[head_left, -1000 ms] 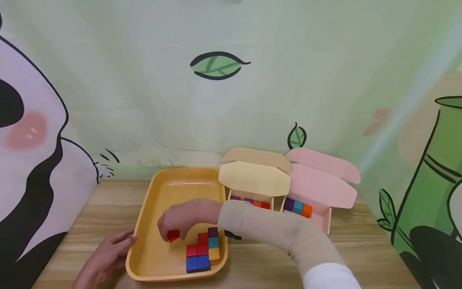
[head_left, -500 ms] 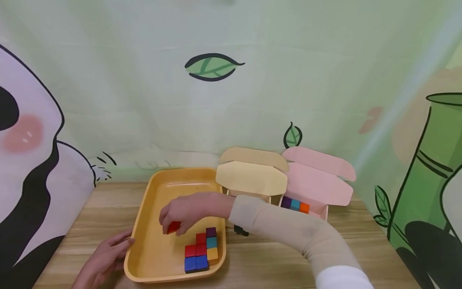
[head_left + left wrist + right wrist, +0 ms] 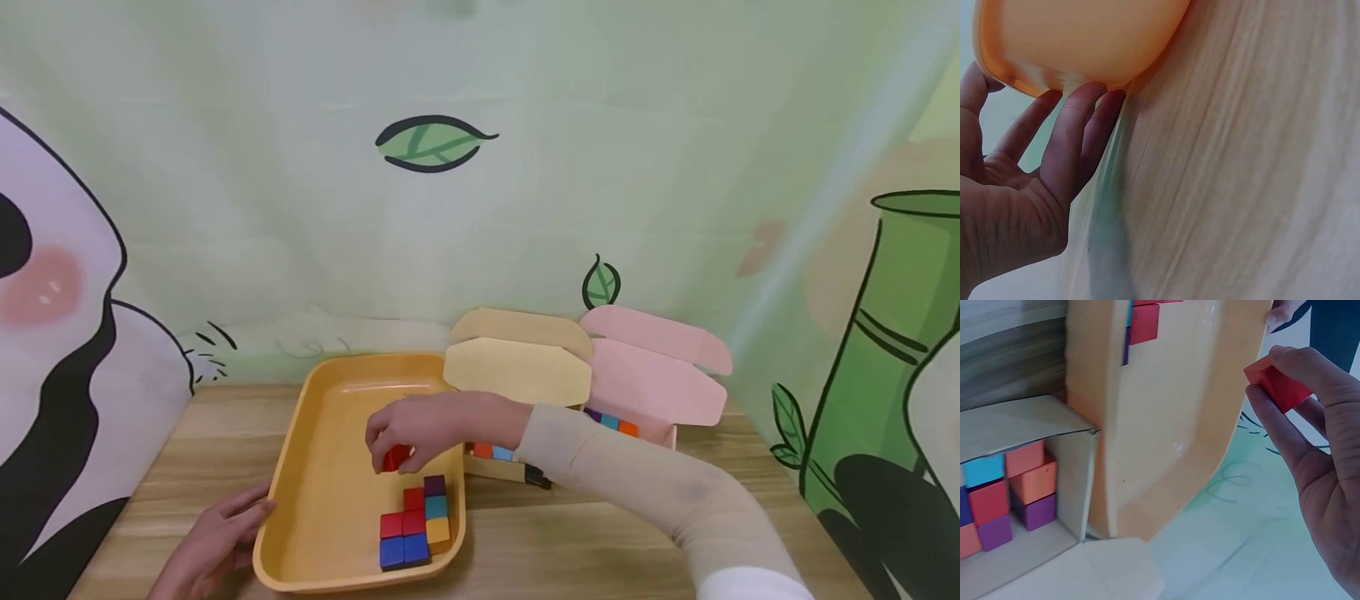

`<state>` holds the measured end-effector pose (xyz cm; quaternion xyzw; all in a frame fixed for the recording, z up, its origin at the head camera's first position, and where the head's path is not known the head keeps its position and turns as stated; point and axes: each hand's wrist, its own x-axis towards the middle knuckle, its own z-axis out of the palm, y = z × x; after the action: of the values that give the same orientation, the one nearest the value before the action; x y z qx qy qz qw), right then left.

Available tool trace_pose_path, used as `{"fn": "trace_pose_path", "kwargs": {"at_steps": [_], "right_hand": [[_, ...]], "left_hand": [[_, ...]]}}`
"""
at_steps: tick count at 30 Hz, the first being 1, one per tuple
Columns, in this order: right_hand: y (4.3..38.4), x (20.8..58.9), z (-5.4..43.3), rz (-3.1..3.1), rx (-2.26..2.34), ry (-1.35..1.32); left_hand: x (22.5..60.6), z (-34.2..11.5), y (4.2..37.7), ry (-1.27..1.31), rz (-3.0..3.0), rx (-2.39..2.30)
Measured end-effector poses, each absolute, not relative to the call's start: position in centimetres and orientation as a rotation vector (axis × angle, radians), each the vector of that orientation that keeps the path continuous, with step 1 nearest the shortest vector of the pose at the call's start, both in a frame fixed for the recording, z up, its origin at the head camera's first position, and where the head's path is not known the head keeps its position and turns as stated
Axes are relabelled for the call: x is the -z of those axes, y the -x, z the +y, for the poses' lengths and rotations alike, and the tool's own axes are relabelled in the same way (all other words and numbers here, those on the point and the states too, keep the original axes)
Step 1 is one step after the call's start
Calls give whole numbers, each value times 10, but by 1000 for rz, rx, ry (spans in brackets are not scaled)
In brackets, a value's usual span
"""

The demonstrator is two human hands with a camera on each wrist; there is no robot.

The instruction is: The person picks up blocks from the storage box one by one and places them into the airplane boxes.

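A red cube (image 3: 1282,384) is pinched between the thumb and fingers of my right hand (image 3: 416,429). In the head view this hand is over the right part of the yellow tray (image 3: 300,533), behind a group of blocks. That group has blue cubes (image 3: 403,552), red cubes (image 3: 401,524), an orange-yellow one (image 3: 438,530), a teal one (image 3: 436,507) and a purple one (image 3: 434,485). My left hand (image 3: 219,533) is at the tray's left side. Its fairly straight fingers (image 3: 1063,140) touch the outer wall near the rim in the left wrist view.
Right of the tray stands a cream box (image 3: 517,371) with its lid up, holding several coloured cubes (image 3: 990,503). Beside it is a pink box (image 3: 660,383), also open, with a few cubes (image 3: 609,422). My right sleeve (image 3: 637,467) partly hides both. A printed cloth (image 3: 480,233) hangs behind the wooden table (image 3: 570,542).
My right hand has lifted the red cube from low in the tray and carried it right and slightly away. The left hand has stayed at the tray's side. The head view has shifted slightly.
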<state>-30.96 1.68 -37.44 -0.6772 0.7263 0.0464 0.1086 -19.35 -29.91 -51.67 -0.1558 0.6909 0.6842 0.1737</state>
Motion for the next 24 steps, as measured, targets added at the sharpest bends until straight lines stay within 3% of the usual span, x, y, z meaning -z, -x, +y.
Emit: {"fn": "trace_pose_path", "kwargs": {"at_steps": [24], "right_hand": [[311,378,130,2342,-109,1783]], "left_hand": [[527,-304,196,427,1864,-1918]]}}
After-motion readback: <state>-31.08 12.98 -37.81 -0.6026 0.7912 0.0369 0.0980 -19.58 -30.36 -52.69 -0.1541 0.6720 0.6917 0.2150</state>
